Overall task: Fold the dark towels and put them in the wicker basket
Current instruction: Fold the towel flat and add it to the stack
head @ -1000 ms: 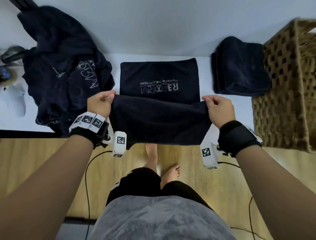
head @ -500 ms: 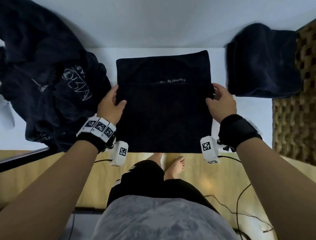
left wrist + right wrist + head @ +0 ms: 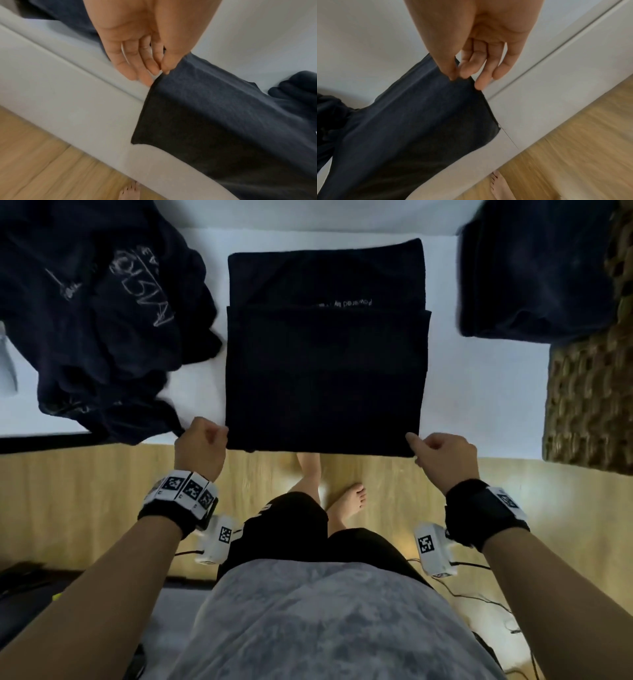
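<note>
A dark towel (image 3: 325,371) lies flat on the white surface (image 3: 479,392), one layer folded over another, with a strip of white lettering showing at the fold line. Its near end hangs over the front edge. My left hand (image 3: 202,443) pinches the towel's left edge at the table front; in the left wrist view the thumb and forefinger of that hand (image 3: 159,73) meet on the towel (image 3: 214,108). My right hand (image 3: 442,453) pinches the right edge the same way, as the right wrist view shows of the hand (image 3: 457,77) and the towel (image 3: 419,115). The wicker basket (image 3: 589,398) stands at the right.
A stack of folded dark towels (image 3: 534,272) sits at the back right beside the basket. A heap of unfolded dark towels (image 3: 102,313) covers the left side. Below the front edge are the wooden floor (image 3: 85,501), my bare feet and cables.
The lifted near edge was folded forward over the logo and laid down. Both hands then slid back along the towel's sides to the table's front edge.
</note>
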